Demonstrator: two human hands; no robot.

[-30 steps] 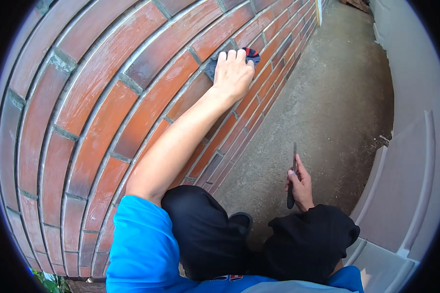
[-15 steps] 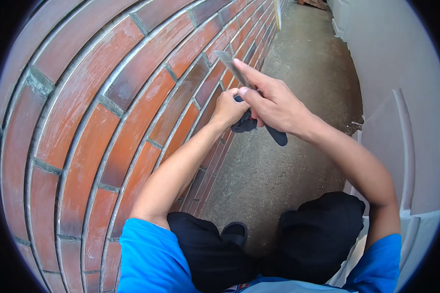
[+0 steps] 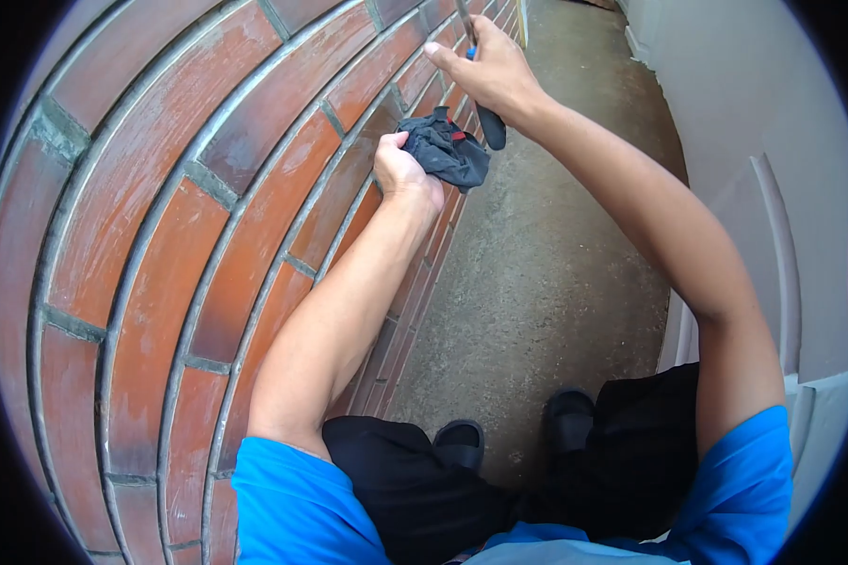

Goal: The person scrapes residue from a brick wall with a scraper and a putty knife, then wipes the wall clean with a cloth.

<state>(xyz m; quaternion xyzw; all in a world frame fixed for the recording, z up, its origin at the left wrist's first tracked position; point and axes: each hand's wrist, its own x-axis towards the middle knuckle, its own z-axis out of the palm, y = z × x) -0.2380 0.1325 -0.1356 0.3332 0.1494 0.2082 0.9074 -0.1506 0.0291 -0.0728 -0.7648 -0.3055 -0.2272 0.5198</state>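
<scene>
My left hand [image 3: 406,176] is closed on a crumpled dark grey cloth [image 3: 448,155] with small red patches, close to the brick wall [image 3: 264,254]. Above and to the right of it, my right hand [image 3: 499,75] grips a narrow flat-bladed scraper [image 3: 492,127]. The scraper's black handle sticks out below the palm, a bit of blue shows by the fingers, and its metal blade points up past the top of the view. Hand and cloth are apart from the scraper.
The brick wall, with grey mortar joints and whitish smears, runs along the left. A pale wall [image 3: 735,122] with raised moulding borders the right. Between them lies a narrow concrete floor [image 3: 537,282], where my dark shoes [image 3: 460,443] stand.
My hands have come apart. The right has moved up and away with the scraper, while the left has shifted slightly up and left, turning so that more of the cloth shows.
</scene>
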